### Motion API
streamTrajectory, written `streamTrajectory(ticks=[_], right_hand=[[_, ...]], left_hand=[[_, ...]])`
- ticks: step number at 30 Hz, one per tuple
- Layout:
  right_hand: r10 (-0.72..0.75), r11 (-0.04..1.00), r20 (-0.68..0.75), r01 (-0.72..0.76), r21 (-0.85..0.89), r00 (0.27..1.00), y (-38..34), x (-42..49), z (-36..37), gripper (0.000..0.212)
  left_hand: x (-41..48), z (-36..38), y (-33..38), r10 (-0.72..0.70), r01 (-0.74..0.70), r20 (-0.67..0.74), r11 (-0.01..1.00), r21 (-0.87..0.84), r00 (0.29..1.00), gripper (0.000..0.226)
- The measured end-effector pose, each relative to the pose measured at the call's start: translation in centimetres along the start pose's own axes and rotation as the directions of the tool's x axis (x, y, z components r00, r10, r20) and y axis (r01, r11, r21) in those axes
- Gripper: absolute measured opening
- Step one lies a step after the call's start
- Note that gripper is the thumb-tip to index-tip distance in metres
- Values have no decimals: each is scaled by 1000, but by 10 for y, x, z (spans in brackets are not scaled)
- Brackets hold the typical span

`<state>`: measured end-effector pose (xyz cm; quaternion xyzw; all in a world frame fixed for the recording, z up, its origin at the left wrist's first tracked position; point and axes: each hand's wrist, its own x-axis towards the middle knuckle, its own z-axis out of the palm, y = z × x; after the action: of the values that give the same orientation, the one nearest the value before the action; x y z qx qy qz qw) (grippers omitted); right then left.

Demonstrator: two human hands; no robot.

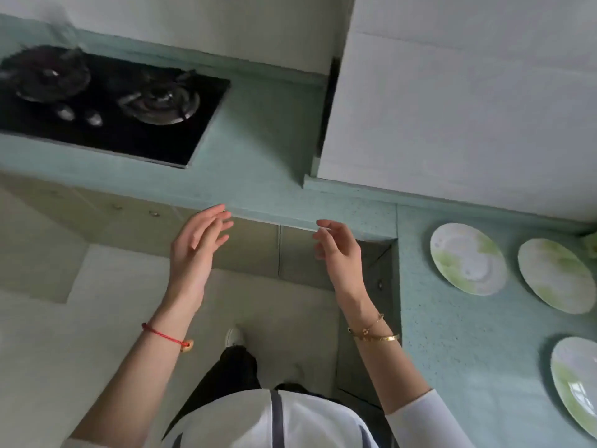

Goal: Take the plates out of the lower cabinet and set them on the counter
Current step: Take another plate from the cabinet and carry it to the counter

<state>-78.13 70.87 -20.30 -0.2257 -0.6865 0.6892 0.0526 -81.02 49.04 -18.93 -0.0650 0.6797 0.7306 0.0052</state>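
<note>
Three white plates with green patterns lie on the teal counter point(452, 334) at the right: one point(466, 258) nearest the corner, a second point(557, 274) beside it, a third point(578, 379) closer to me at the frame edge. My left hand point(197, 250) and my right hand point(339, 250) are both held out over the floor in front of the counter edge, fingers apart, holding nothing. Below the edge are the beige lower cabinet doors point(258, 250), which look closed. The cabinet's inside is hidden.
A black two-burner gas hob point(106, 101) is set into the counter at the left. A white wall block point(452, 108) stands above the counter corner. The counter runs in an L shape around me. Pale floor tiles and my foot point(234, 337) are below.
</note>
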Motion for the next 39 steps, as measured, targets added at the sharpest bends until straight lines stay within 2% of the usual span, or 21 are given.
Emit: streamTrajectory(ticks=[5,12,21,26,34,39], right_hand=[[-8,998,276,24,-52,961,-10,-25,105,18],[4,991,556,70,-111,831,-2,-87,268,21],[2,991,715,92,-92,699,18,-179,469,16],[10,992,763,90,-89,647,21,-204,549,16],[2,990,803,113,-86,596,21,-200,675,17],[-9,987,838,141,-81,545,10,-185,785,18]], left_hand=[[-43,-116,8,14,-33,-334,998,-52,942,26],[-103,-272,12,2,-57,-610,996,-71,793,21],[-142,-452,31,23,-68,-753,997,-29,657,26],[-139,-527,35,23,-83,-807,996,-32,590,25],[-93,-624,41,20,-95,-842,995,-38,540,23],[-35,-702,58,23,-85,-851,996,-26,525,25]])
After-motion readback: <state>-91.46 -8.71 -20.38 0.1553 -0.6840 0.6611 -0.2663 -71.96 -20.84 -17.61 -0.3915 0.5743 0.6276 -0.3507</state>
